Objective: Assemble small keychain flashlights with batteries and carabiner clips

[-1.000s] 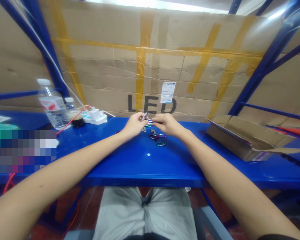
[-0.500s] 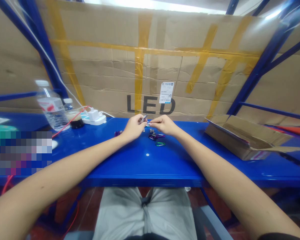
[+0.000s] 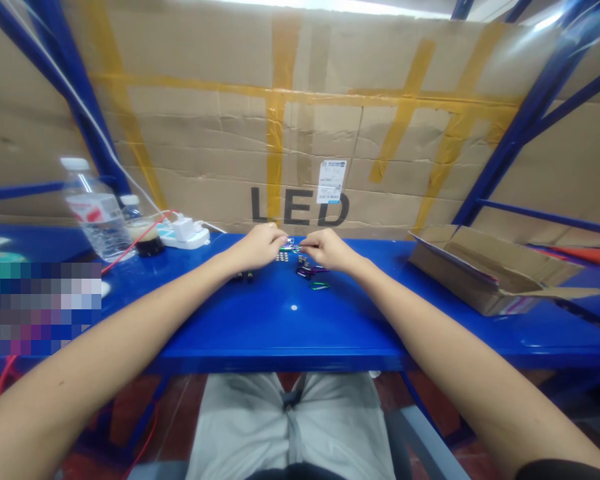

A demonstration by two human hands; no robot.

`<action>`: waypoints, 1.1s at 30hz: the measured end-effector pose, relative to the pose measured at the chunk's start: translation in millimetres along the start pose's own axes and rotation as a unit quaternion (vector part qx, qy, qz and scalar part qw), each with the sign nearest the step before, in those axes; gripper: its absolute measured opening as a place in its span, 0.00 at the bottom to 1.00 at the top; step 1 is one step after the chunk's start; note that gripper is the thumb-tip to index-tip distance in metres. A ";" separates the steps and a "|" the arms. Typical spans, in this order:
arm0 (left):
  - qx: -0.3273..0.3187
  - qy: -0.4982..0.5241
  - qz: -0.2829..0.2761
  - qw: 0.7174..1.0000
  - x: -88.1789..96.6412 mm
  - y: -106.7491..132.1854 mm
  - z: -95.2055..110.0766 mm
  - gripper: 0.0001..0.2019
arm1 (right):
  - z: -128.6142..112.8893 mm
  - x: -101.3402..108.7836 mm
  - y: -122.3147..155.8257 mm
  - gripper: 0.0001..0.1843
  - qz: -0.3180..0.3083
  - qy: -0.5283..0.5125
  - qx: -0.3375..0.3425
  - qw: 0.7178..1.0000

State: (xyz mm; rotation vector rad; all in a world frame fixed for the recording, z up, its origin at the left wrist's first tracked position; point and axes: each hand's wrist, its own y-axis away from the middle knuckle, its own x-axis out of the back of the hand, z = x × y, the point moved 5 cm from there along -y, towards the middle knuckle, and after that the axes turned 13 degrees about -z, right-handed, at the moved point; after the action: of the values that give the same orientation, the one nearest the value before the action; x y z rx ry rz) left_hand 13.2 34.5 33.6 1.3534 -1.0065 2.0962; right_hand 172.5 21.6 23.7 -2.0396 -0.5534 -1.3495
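My left hand (image 3: 263, 245) is closed at the fingertips above the blue table, pinching a small silver-and-green metal piece (image 3: 286, 249) that resembles a carabiner. Facing it, my right hand (image 3: 331, 249) pinches at the other end of this shiny cluster; its exact grip is too small to make out. Just below the hands lie several small silver pieces (image 3: 283, 257). Purple carabiners (image 3: 312, 272) rest in a pile by my right fingers, with a green carabiner (image 3: 320, 286) nearer to me. Small dark pieces (image 3: 245, 277) sit beneath my left wrist.
An open cardboard box (image 3: 460, 273) stands on the blue table (image 3: 290, 333) at right. To the left are a water bottle (image 3: 97, 223), a smaller bottle with dark liquid (image 3: 149, 241) and a power strip (image 3: 193, 236). A large carton (image 3: 220, 147) rises behind.
My left hand has turned over and shifted slightly left, palm downward now, uncovering the silver pieces and the dark ones by its wrist. My right hand stays nearly in place, still pinching.
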 end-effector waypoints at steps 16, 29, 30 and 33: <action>-0.082 -0.066 0.046 0.993 0.3 4.7 10.5 0.10 | -21.7 -2.2 3.2 0.14 -0.004 0.185 0.039 0.982; -0.079 -0.114 0.026 0.990 -5.6 1.4 15.1 0.13 | -36.3 -7.9 -0.9 0.13 -0.061 0.300 -0.022 0.952; -0.078 -0.117 0.020 0.990 -6.7 0.9 15.2 0.13 | -36.4 -8.7 -1.2 0.13 -0.062 0.299 -0.023 0.952; -0.073 -0.109 0.011 0.991 -7.7 0.6 14.6 0.13 | -35.1 -9.4 -1.0 0.13 -0.055 0.282 -0.021 0.958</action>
State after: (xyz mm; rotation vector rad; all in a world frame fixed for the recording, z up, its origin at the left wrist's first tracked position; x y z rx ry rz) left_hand 24.4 22.9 30.0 1.5255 -1.2417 1.8784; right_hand 145.1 -2.2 25.1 -1.5591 -0.3808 -1.9220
